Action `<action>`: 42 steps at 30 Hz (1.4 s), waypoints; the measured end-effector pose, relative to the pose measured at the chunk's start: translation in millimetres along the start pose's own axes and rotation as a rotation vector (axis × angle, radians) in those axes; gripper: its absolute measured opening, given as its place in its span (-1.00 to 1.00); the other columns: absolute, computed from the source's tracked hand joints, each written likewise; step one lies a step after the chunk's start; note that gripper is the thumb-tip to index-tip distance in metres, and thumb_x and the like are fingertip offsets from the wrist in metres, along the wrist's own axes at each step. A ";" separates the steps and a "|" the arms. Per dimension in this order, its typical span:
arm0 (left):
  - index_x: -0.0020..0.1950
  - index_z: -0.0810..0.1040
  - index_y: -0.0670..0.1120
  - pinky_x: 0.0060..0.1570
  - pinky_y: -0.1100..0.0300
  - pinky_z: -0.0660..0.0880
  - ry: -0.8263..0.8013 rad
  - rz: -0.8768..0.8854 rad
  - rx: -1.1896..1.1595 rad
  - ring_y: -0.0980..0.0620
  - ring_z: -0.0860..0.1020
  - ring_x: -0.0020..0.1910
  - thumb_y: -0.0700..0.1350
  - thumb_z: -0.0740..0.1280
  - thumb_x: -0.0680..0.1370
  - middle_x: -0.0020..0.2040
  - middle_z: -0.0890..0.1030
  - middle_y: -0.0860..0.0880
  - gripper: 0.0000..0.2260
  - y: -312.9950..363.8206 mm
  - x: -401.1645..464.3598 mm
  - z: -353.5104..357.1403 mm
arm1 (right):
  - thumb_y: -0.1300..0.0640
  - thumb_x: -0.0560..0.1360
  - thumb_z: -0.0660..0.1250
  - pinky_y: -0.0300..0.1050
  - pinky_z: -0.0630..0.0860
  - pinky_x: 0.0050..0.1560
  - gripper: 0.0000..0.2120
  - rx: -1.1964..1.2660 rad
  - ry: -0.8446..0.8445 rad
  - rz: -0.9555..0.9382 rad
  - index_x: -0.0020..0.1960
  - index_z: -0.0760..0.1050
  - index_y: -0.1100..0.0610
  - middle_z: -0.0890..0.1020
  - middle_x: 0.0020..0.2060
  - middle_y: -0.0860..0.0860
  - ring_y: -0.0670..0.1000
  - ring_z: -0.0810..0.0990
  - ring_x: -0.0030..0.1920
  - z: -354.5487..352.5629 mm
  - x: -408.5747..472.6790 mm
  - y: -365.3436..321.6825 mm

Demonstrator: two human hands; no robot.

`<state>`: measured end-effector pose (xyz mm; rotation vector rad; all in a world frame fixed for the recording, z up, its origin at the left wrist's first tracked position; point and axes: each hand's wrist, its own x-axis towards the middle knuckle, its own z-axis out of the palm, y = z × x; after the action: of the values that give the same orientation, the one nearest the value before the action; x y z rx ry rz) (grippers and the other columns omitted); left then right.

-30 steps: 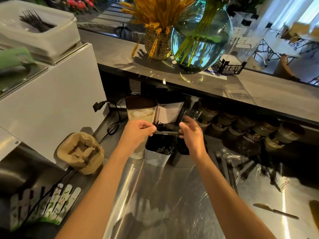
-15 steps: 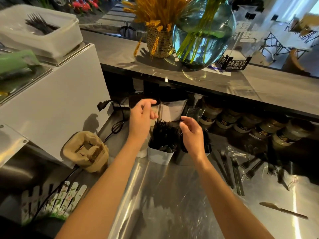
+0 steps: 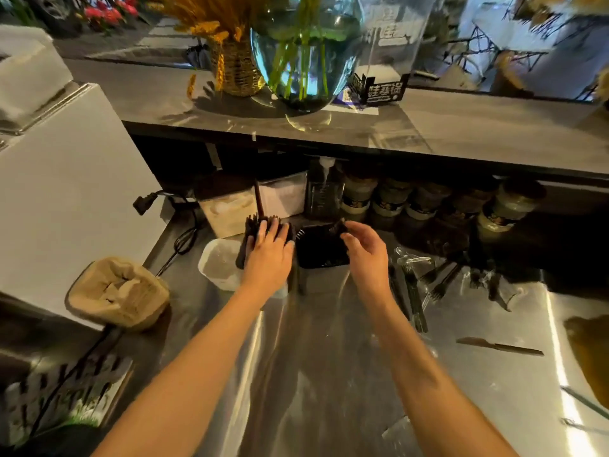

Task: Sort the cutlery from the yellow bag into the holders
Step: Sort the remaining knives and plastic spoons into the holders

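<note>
Three holders stand in a row at the back of the steel counter. The left one is a white holder (image 3: 219, 263) with nothing visible in it. The middle holder is packed with upright black cutlery (image 3: 252, 227), and my left hand (image 3: 268, 250) lies flat on top of it with straight fingers. The right holder (image 3: 321, 250) is dark inside. My right hand (image 3: 365, 250) hovers over its rim and pinches a small black cutlery piece (image 3: 336, 226) at the fingertips; blur hides which kind. Loose black forks (image 3: 428, 286) lie to the right.
A black knife (image 3: 497, 346) lies on the counter at the right, with a yellowish-brown shape (image 3: 586, 347) at the edge beyond it. Jars (image 3: 392, 201) line the back under the shelf. A paper cup carrier (image 3: 118, 291) and a power cord (image 3: 184, 239) sit at the left.
My left hand came down from a raised position onto the cutlery in the middle holder. My right hand moved right, over the dark holder. The view has shifted and blurred.
</note>
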<state>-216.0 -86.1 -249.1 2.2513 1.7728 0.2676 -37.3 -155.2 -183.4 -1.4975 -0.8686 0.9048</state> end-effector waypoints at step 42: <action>0.19 0.54 -0.16 0.17 -0.02 0.50 -0.117 -0.566 -0.337 -0.21 0.57 0.17 -0.18 0.42 0.53 0.13 0.64 -0.18 -0.75 269.2 32.9 215.5 | -0.18 0.63 0.14 0.23 0.18 0.52 -0.54 -1.157 -0.053 -0.146 0.42 0.46 0.03 0.52 0.36 0.18 0.21 0.40 0.44 -312.0 154.0 227.7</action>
<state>105.6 -133.0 -368.9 1.4411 2.0292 0.2816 319.1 -173.7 -396.8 -2.3174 -1.6631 0.2792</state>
